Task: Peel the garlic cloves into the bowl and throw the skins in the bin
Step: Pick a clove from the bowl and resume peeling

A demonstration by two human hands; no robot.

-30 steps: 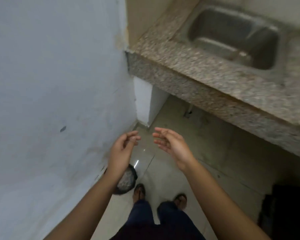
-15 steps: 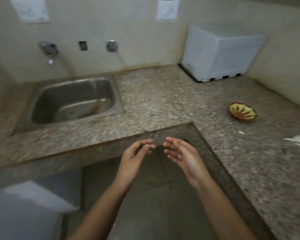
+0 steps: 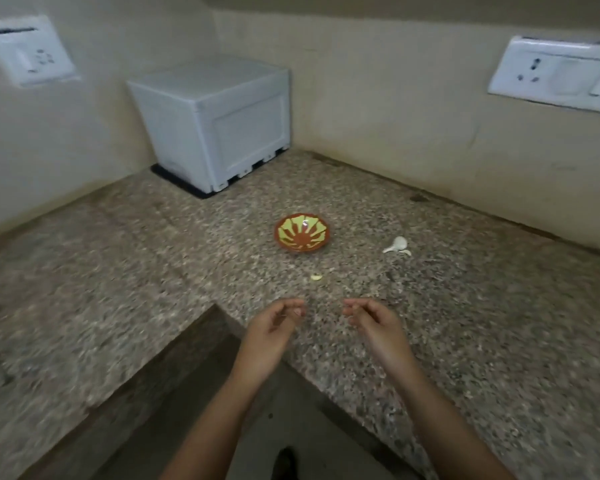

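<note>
Left hand (image 3: 274, 327) and right hand (image 3: 374, 323) are held empty, loosely curled, before the bowl (image 3: 326, 233); garlic (image 3: 399, 244) is laid right of the bowl, presumably ready for peeling.

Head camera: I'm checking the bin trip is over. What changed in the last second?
The view swung from the floor bin past the sink to the bowl and garlic on the countertop. Left hand and right hand curled their fingers slightly; both stay empty, raised.
</note>
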